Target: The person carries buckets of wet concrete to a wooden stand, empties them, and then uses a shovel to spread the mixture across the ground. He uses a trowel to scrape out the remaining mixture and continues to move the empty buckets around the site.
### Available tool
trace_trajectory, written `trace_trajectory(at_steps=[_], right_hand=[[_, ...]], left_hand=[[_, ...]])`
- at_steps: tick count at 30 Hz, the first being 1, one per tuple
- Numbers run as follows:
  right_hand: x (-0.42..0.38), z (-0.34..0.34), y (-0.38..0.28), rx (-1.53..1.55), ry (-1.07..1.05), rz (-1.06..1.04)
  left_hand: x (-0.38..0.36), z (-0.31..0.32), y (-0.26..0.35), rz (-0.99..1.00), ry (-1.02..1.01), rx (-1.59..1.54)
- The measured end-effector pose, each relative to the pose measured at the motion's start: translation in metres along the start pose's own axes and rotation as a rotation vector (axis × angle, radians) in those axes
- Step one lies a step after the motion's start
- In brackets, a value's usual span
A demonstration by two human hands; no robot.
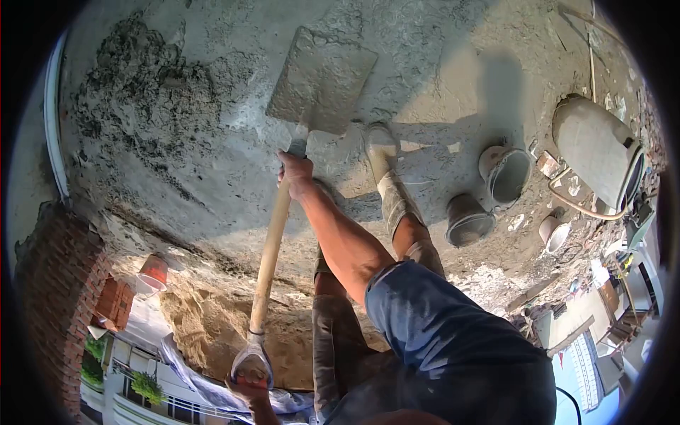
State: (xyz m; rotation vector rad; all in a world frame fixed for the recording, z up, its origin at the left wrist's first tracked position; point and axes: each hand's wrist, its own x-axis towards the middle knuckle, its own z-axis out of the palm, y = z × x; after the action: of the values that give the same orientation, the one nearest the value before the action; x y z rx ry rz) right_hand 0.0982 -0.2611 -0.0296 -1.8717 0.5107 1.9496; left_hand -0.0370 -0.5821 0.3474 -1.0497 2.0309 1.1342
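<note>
A square-bladed shovel (pixel 270 255) with a wooden shaft slants across the view, its blade coated in wet grey mortar and lying on the grey, smeared ground. My right hand (pixel 296 167) is closed around the lower shaft, just behind the blade socket. At the other end, my left hand (pixel 249 388) grips the D-shaped handle, though its fingers show only in part. Left of the blade spreads a rough heap of darker wet mortar (pixel 142 85). My right boot (pixel 381 142) stands close to the blade's rear corner.
Two mortar-stained buckets, a nearer one (pixel 469 223) and a farther one (pixel 508 173), stand to the right. Beyond them lies a large drum (pixel 591 145) and a small pail (pixel 554 234). An orange bucket (pixel 152 273), brick wall (pixel 53 283) and sand heap (pixel 205 329) are at left.
</note>
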Motion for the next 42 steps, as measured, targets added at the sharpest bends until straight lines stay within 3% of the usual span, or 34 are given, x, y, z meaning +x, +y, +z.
trace_trajectory(at_steps=[1,2,3,5,7,8,10,12,14,15,16,18,19,21,22,24,25,26,28,30,32,35,37,40,41,42], right_hand=[[0.012,0.008,-0.045,-0.012,-0.002,-0.055],[0.017,0.017,-0.088,-0.008,-0.019,-0.065],[0.027,0.025,-0.123,-0.011,-0.022,-0.108],[0.017,0.02,-0.181,-0.026,-0.013,-0.198],[-0.008,0.017,-0.211,0.116,-0.201,-0.189],[-0.021,0.01,-0.216,0.115,-0.19,-0.18],[-0.054,-0.005,-0.234,0.244,-0.495,-0.148],[-0.076,-0.018,-0.255,0.239,-0.598,-0.238],[-0.079,-0.032,-0.273,0.382,-1.016,-0.195],[-0.09,-0.034,-0.277,0.472,-1.217,-0.172],[-0.1,-0.034,-0.28,0.479,-1.225,-0.187],[-0.117,-0.035,-0.28,0.626,-1.548,-0.11],[-0.125,-0.033,-0.275,0.63,-1.595,-0.142],[-0.134,-0.034,-0.26,0.57,-1.406,-0.167],[-0.131,-0.036,-0.249,0.519,-1.267,-0.209],[-0.123,-0.043,-0.202,0.403,-0.868,-0.21],[-0.113,-0.049,-0.173,0.405,-0.708,-0.12],[-0.12,-0.054,-0.134,0.349,-0.448,-0.168],[-0.089,-0.083,-0.043,0.183,-0.269,-0.102],[-0.076,-0.118,0.057,0.021,-0.113,0.043],[-0.056,-0.156,0.162,-0.132,-0.031,0.165],[-0.079,-0.192,0.242,-0.106,-0.075,0.329],[-0.081,-0.201,0.251,-0.079,-0.095,0.354],[-0.064,-0.193,0.199,0.047,-0.082,0.288],[-0.048,-0.187,0.171,0.037,-0.057,0.229],[-0.03,-0.182,0.14,0.025,-0.033,0.169]], left_hand=[[-0.006,0.047,-0.003,0.036,-0.013,0.015],[-0.003,0.081,-0.006,0.083,-0.159,-0.003],[-0.015,0.125,-0.005,0.052,-0.141,0.053],[-0.01,0.156,-0.019,0.059,-0.202,-0.043],[-0.019,0.162,-0.037,0.049,-0.249,-0.104],[-0.019,0.15,-0.046,0.163,-0.36,-0.054],[-0.022,0.142,-0.053,0.271,-0.507,0.012],[-0.033,0.142,-0.074,0.593,-0.059,0.04],[-0.034,0.096,-0.082,1.039,-0.393,0.843],[-0.062,0.107,-0.088,1.094,-0.454,0.78],[-0.093,0.123,-0.084,1.143,-0.588,0.776],[-0.1,0.115,-0.077,1.319,-0.757,0.86],[-0.093,0.105,-0.074,1.331,-0.773,0.875],[-0.07,0.08,-0.067,1.123,-0.775,0.822],[-0.049,0.069,-0.066,1.13,-0.79,0.848],[-0.012,0.025,-0.065,0.64,-0.493,0.441],[0.002,0.01,-0.065,0.471,-0.475,0.237],[0.004,-0.007,-0.06,0.486,-0.483,0.238],[-0.004,-0.069,-0.057,0.099,-0.387,0.12],[-0.019,-0.123,-0.064,0.007,0.079,0.028],[-0.034,-0.188,-0.065,-0.118,0.241,0.187],[-0.046,-0.247,-0.063,-0.1,0.334,0.281],[-0.042,-0.255,-0.059,-0.051,0.331,0.306],[-0.021,-0.237,-0.058,0.016,0.217,0.304],[-0.009,-0.224,-0.061,0.005,0.176,0.282],[-0.02,-0.164,-0.067,-0.048,0.196,0.215]])
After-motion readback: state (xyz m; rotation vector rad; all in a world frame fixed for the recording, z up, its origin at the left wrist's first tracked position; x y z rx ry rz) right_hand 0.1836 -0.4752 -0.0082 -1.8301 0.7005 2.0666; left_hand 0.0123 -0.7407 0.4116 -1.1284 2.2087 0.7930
